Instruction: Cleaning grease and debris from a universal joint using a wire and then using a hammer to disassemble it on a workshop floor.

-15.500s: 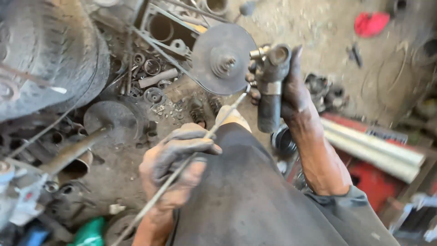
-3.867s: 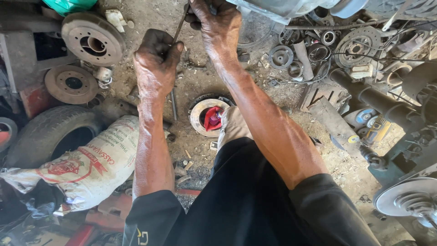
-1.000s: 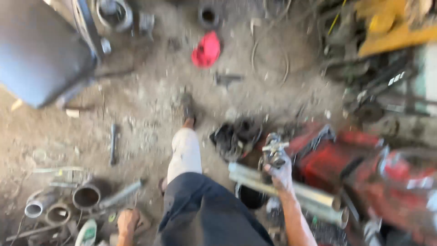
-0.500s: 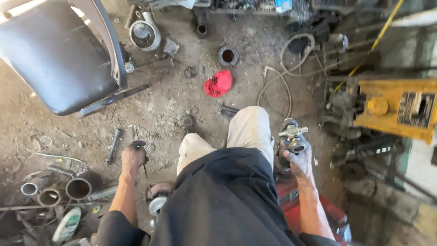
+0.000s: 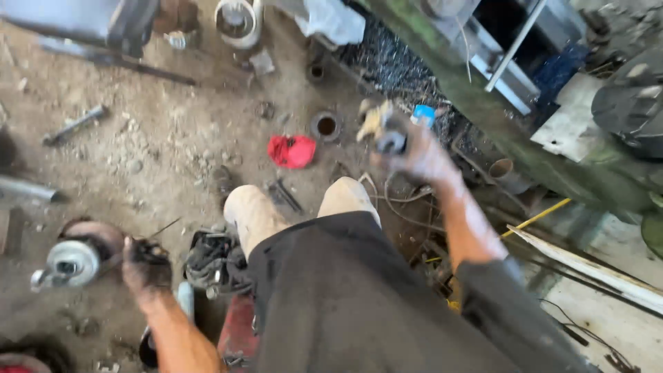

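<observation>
The right hand is blurry, so the metal part squeezed in its fist is hard to make out. It is up in front of the person, above the dirt floor. The left hand is low at the side, closed around a thin rod, next to a round metal hub. A red rag and a short pipe ring lie on the dusty ground. Green machine parts fill the far side.
</observation>
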